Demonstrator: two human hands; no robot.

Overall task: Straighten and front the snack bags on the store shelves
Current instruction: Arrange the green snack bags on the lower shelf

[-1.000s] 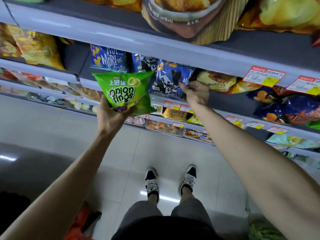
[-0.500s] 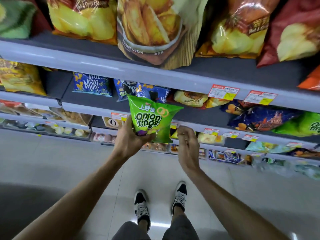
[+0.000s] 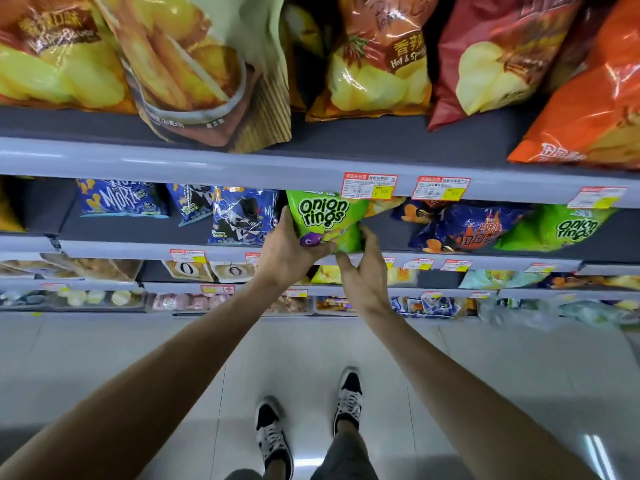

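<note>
The left hand (image 3: 287, 251) grasps the green onion rings bag (image 3: 325, 216) at its lower left. The fingers curl up along the bag's left side and the thumb lies across the bottom front, next to a small purple figure printed there. The right hand (image 3: 367, 271) is released. Its fingers (image 3: 369, 235) lie fairly straight against the bag's lower right corner, and the thumb spreads out below the bag without pinching it.

The bag stands upright at the front of the second shelf (image 3: 138, 249), with its printed face outward. Its top edge is hidden behind the rail of the upper shelf (image 3: 173, 161), just left of a red and white price tag (image 3: 369, 185).

Just beside it on the left stand dark blue bags (image 3: 239, 216), and a further blue bag (image 3: 121, 199) sits well apart from those. On the right, a yellow bag (image 3: 384, 206) peeks out from behind it. Next along is a dark blue and orange bag (image 3: 460, 226), tilted on its side, and then a second green onion rings bag (image 3: 561, 230), also tilted.

Large chip bags (image 3: 374, 64) fill the upper shelf, in yellow, red and orange. Lower shelves hold smaller packets, too blurred to name. Below, the person's black and white shoes (image 3: 273, 434) stand on pale floor tiles (image 3: 485, 358).
</note>
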